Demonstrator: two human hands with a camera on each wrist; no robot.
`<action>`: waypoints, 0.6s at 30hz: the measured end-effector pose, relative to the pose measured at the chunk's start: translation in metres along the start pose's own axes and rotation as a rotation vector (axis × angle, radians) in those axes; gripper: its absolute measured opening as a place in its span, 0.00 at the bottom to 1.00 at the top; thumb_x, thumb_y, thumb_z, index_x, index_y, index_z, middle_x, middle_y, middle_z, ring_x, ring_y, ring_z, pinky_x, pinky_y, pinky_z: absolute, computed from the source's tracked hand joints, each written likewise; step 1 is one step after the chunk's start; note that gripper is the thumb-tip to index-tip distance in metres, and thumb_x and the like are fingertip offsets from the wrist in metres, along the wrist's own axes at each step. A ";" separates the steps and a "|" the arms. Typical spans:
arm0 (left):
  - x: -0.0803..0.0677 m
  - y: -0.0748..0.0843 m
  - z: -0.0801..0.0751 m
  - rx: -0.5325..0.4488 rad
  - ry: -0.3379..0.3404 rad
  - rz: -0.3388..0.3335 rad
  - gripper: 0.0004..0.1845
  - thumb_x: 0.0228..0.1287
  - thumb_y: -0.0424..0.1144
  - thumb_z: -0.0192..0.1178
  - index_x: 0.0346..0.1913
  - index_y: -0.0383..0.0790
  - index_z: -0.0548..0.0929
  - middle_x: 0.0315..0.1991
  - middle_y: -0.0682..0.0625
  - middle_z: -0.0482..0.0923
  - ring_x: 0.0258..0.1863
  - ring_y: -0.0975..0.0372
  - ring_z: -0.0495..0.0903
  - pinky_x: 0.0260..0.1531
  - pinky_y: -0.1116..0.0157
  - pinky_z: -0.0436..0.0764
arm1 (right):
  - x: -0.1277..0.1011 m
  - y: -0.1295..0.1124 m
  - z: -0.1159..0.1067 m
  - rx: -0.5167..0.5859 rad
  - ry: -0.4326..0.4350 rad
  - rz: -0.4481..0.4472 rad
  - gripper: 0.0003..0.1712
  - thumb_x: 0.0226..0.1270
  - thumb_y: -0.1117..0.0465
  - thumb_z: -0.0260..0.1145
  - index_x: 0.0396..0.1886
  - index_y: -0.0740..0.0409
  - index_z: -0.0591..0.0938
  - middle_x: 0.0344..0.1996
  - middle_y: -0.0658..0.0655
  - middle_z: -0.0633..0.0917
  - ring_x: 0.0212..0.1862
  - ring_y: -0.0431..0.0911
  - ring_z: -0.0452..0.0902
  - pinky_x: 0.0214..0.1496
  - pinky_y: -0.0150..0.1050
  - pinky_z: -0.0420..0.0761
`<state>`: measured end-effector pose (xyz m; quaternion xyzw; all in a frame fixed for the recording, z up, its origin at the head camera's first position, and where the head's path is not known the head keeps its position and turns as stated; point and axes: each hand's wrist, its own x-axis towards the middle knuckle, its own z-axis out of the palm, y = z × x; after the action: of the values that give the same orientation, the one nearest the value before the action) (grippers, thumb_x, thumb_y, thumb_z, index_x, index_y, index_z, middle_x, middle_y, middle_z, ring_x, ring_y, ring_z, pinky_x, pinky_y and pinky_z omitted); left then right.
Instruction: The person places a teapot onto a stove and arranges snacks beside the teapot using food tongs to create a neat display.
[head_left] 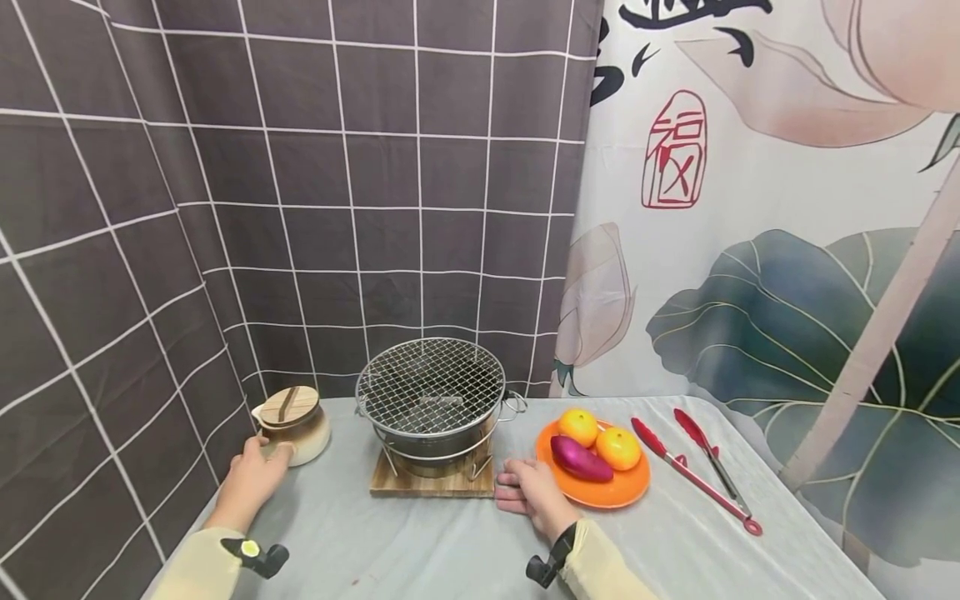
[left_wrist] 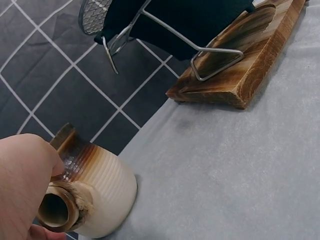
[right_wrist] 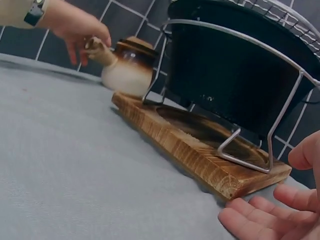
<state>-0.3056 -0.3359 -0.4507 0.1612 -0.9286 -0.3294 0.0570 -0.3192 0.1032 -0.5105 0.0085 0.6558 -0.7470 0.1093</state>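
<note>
A brown-and-cream ceramic side-handled pot [head_left: 307,437] with a wooden lid [head_left: 290,406] stands at the table's left. My left hand [head_left: 253,477] is at its short hollow handle [left_wrist: 56,210]; in the right wrist view the fingers hang fairly straight around the handle. At center, a round grill stove [head_left: 442,442] with a wire mesh top [head_left: 431,387] rests in a metal stand on a wooden board [head_left: 472,483]. My right hand [head_left: 534,493] lies palm up beside the board's front right corner, its fingers loosely extended and holding nothing.
Right of the stove, an orange plate [head_left: 611,497] bears two orange fruits [head_left: 618,449] and a purple eggplant-like item [head_left: 581,459]. Red-tipped tongs [head_left: 697,479] lie spread farther right. A dark gridded curtain [head_left: 375,167] and a printed white curtain [head_left: 675,250] hang behind the table.
</note>
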 end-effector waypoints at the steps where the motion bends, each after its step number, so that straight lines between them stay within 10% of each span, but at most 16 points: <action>1: 0.000 0.000 0.000 0.000 -0.004 0.000 0.40 0.75 0.57 0.41 0.71 0.21 0.53 0.64 0.16 0.56 0.65 0.26 0.59 0.63 0.31 0.63 | 0.000 0.000 0.000 0.009 -0.004 0.012 0.34 0.77 0.58 0.54 0.68 0.82 0.62 0.53 0.77 0.81 0.40 0.57 0.87 0.44 0.51 0.89; 10: 0.006 -0.004 0.004 -0.042 -0.034 0.007 0.42 0.76 0.55 0.39 0.72 0.17 0.50 0.68 0.16 0.51 0.68 0.27 0.56 0.68 0.35 0.62 | -0.006 0.003 0.005 0.124 -0.043 0.075 0.33 0.75 0.57 0.52 0.66 0.82 0.63 0.64 0.81 0.71 0.49 0.62 0.83 0.51 0.56 0.87; 14: 0.007 -0.007 0.006 -0.108 -0.060 -0.021 0.43 0.75 0.55 0.39 0.72 0.17 0.48 0.60 0.18 0.60 0.49 0.35 0.75 0.44 0.45 0.83 | -0.007 0.008 0.007 0.209 -0.028 0.076 0.30 0.76 0.57 0.51 0.64 0.79 0.64 0.67 0.81 0.66 0.49 0.60 0.82 0.54 0.56 0.86; 18: 0.007 -0.007 0.008 -0.213 -0.095 -0.045 0.41 0.73 0.53 0.42 0.72 0.19 0.48 0.42 0.28 0.70 0.30 0.50 0.77 0.24 0.58 0.83 | -0.008 0.012 0.005 0.245 -0.023 0.049 0.29 0.77 0.57 0.51 0.65 0.77 0.63 0.67 0.80 0.66 0.50 0.60 0.82 0.56 0.56 0.85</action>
<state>-0.3122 -0.3384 -0.4609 0.1595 -0.8862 -0.4344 0.0223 -0.3088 0.0984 -0.5208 0.0295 0.5579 -0.8186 0.1332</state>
